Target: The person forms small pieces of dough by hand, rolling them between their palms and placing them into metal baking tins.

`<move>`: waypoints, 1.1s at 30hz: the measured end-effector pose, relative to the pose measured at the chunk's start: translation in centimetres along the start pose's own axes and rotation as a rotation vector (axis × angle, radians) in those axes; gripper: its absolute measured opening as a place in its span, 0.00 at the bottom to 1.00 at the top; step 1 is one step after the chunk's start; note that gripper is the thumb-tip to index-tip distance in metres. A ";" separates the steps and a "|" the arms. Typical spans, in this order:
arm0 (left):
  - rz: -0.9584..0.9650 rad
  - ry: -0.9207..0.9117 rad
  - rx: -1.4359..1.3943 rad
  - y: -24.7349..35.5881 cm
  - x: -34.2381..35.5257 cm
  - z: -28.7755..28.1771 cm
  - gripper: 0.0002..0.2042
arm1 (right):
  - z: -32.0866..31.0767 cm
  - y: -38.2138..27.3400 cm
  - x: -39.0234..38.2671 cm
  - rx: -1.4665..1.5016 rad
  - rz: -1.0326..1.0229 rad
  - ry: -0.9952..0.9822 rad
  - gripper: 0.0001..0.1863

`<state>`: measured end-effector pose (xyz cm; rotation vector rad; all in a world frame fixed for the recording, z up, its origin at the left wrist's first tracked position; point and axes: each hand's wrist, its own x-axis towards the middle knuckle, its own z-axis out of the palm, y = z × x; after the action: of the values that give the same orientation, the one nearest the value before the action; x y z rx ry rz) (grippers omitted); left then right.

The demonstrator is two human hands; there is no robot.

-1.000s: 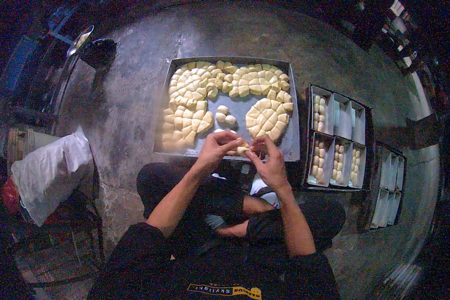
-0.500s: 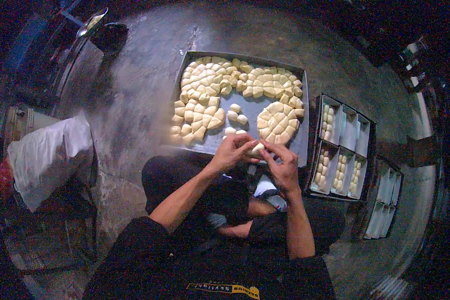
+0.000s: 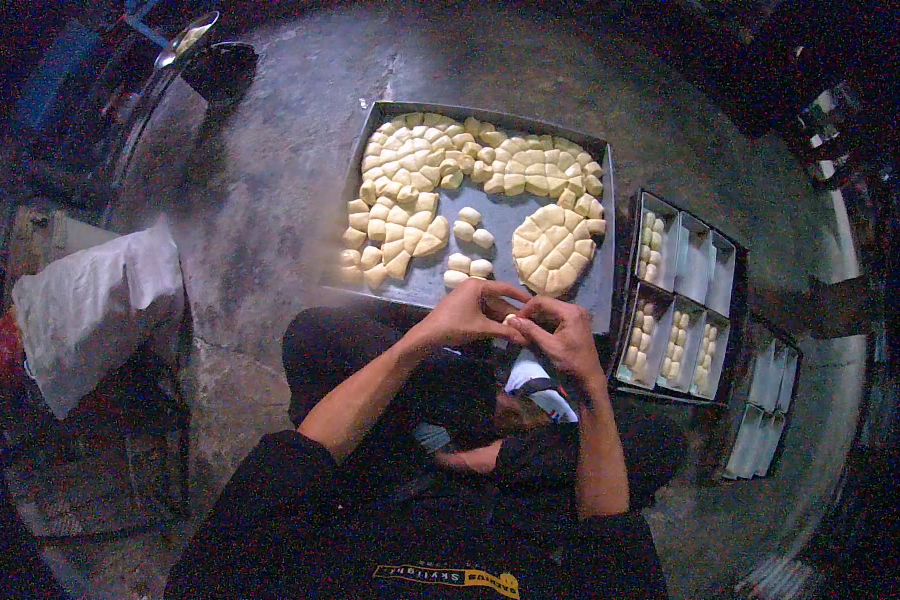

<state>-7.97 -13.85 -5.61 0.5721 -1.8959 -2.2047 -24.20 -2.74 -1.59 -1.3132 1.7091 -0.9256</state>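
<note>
Between the fingertips of both hands is a small piece of pale dough (image 3: pixel 511 319), mostly hidden by the fingers. My left hand (image 3: pixel 470 313) pinches it from the left, and my right hand (image 3: pixel 564 335) from the right. Both are over the near edge of a large metal tray (image 3: pixel 490 200). Rounded dough balls (image 3: pixel 467 269) lie in a small cluster just beyond my left hand, with a few more dough balls (image 3: pixel 473 229) behind them. A round, scored dough slab (image 3: pixel 552 250) sits on the tray's right side. More cut dough (image 3: pixel 405 150) covers its far and left parts.
To the right stands a set of joined loaf tins (image 3: pixel 682 300), several holding rows of dough balls. Another set of tins (image 3: pixel 763 400) lies farther right. At left, a whitish sheet (image 3: pixel 105 310) drapes over something. A dark bowl-like thing (image 3: pixel 220 72) is at the far left.
Both hands have drawn slightly nearer to me, and the dough between them shows less. The dough balls by my left hand are now more fully in sight.
</note>
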 end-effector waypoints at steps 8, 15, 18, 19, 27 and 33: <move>-0.187 0.434 -0.599 -1.8 0.0 -2.9 0.13 | 2.8 -2.3 2.1 -0.552 -0.632 0.178 0.13; -0.035 0.661 -0.384 -5.4 2.2 -4.3 0.18 | 3.5 -1.3 7.9 -0.623 -0.287 -0.203 0.20; -0.065 0.634 -0.373 -4.8 2.4 -4.4 0.21 | 2.3 5.2 13.7 -0.029 -0.206 -0.278 0.19; -0.089 0.719 -0.405 -4.5 2.4 -4.6 0.21 | 2.6 5.6 15.5 0.000 -0.135 -0.269 0.18; 0.149 1.116 -0.479 -4.8 2.9 -6.5 0.18 | 3.8 9.3 20.9 -0.562 -0.205 -0.069 0.17; 0.216 1.137 -0.492 -5.3 2.9 -6.9 0.18 | 5.3 5.7 19.6 -0.686 -0.289 -0.216 0.32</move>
<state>-7.27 -20.29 -12.11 1.1091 -0.7562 -1.5151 -25.05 -21.17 -11.84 -2.0632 1.7554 -0.3134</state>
